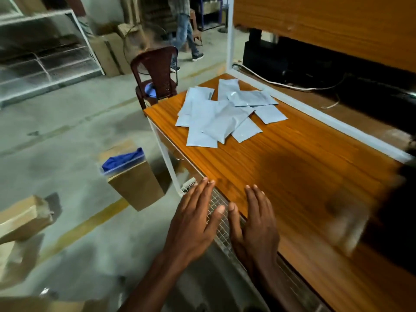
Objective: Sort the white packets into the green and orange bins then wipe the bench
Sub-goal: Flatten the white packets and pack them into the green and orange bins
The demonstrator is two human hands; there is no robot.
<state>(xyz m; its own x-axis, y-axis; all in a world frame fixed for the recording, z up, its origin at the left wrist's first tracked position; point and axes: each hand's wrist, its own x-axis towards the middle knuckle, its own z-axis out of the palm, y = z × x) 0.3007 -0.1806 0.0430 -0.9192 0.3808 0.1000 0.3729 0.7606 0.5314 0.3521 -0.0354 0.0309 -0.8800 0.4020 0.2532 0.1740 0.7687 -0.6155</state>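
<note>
Both hands hover side by side at the lower centre of the frame, palms down, fingers straight and close together, holding nothing. The left hand hangs just outside the near edge of the bench, over a wire mesh panel that runs below that edge; the right hand has its fingertips over the wood and its palm over the mesh. The thumbs nearly meet.

The white packets lie in a loose overlapping heap at the upper centre, near the bench's far left corner, well apart from both hands. Between hands and heap the wooden top is bare. A white frame rail bounds the bench on the right side.

Left of the bench, a cardboard box with blue cloth on top stands on the concrete floor, near the white bench leg. A dark plastic chair sits just beyond the far corner. Another person's legs show at the upper centre. The right edge of the frame is blurred.
</note>
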